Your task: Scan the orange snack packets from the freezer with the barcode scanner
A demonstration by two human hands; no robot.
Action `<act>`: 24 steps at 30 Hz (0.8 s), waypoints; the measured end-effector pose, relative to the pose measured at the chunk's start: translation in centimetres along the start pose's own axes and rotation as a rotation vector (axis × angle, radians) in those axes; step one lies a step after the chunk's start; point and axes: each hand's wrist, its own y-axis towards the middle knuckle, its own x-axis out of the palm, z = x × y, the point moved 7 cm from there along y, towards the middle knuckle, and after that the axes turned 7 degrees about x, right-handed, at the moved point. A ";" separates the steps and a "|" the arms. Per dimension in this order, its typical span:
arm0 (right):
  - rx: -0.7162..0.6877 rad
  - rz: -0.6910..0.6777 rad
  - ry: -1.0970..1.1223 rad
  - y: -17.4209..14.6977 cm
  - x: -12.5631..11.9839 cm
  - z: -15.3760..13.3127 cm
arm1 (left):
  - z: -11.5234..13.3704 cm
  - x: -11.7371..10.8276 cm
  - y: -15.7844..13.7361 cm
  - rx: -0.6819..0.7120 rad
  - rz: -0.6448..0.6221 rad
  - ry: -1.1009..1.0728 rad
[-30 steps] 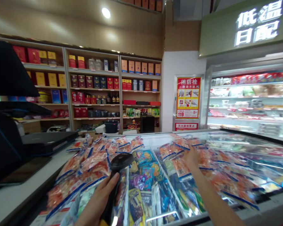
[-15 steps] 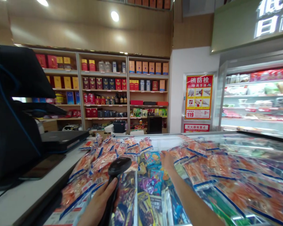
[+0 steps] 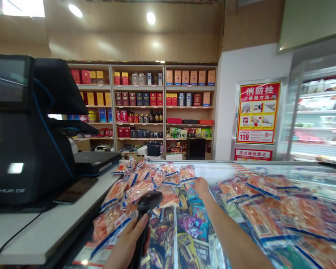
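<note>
My left hand (image 3: 133,237) is wrapped round the handle of a black barcode scanner (image 3: 149,201), its head tilted up over the glass. My right hand (image 3: 202,186) reaches forward across the freezer top to the right-hand edge of the left heap. Its fingers are at the lower corner of a clear, blue-edged packet of orange-pink food (image 3: 187,173); blur hides whether they grip it. More such packets (image 3: 140,190) lie heaped to the left. Another spread of the same packets (image 3: 268,216) lies to the right of my right forearm.
Colourful wrapped goods (image 3: 190,224) lie beneath the glass top. At left, a white counter (image 3: 22,235) carries a black till (image 3: 39,149), a flat black device (image 3: 96,162) and a phone (image 3: 76,189). Stocked shelves (image 3: 164,112) line the back wall.
The view has swung left, bringing more of the till into sight. My right hand has moved left to the edge of the left heap. My left hand still holds the scanner.
</note>
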 end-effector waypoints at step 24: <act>0.072 -0.062 0.542 -8.0 -10.1 3.0 | 2.0 8.0 -4.2 0.019 -0.340 -0.052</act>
